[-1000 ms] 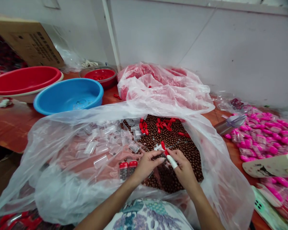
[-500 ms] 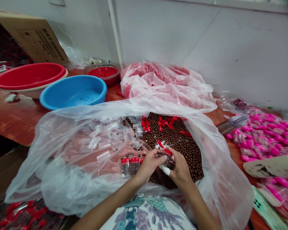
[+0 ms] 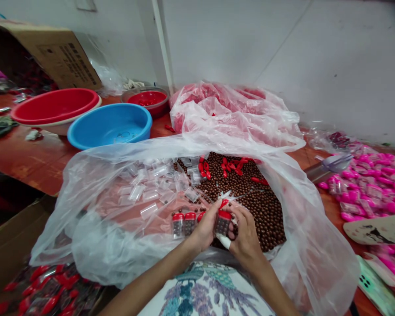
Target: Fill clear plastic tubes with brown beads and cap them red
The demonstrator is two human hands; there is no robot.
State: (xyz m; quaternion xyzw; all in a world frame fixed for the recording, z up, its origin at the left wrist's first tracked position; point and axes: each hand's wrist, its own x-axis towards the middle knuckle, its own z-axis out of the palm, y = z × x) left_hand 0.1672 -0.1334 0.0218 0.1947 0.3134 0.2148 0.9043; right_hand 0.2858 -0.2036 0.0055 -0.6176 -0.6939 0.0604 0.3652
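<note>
Both hands meet over the brown beads (image 3: 266, 215) in a wide clear plastic bag (image 3: 315, 245). Between them is a small clear container (image 3: 222, 224) of brown beads, its red cap upward. My left hand (image 3: 205, 228) closes on its left side, and a red piece (image 3: 224, 203) shows at those fingertips. My right hand (image 3: 248, 228), with white wrapping on a digit, curls round the right side. Just left stand similar filled containers (image 3: 184, 224) with red caps. Beyond lie empty clear containers (image 3: 158, 184) and loose red pieces (image 3: 232, 166).
Blue (image 3: 110, 127) and red (image 3: 55, 105) basins stand at the back left, near a cardboard box (image 3: 64, 59). A bag of red pieces (image 3: 230, 112) lies behind. Pink-capped containers (image 3: 378, 180) and a phone (image 3: 378, 281) are on the right. An open box (image 3: 16, 237) stands lower left.
The container has come down slightly and turned upright, its bead-filled side now facing me. The fingers have shifted round it. The whole view has moved a little to the left.
</note>
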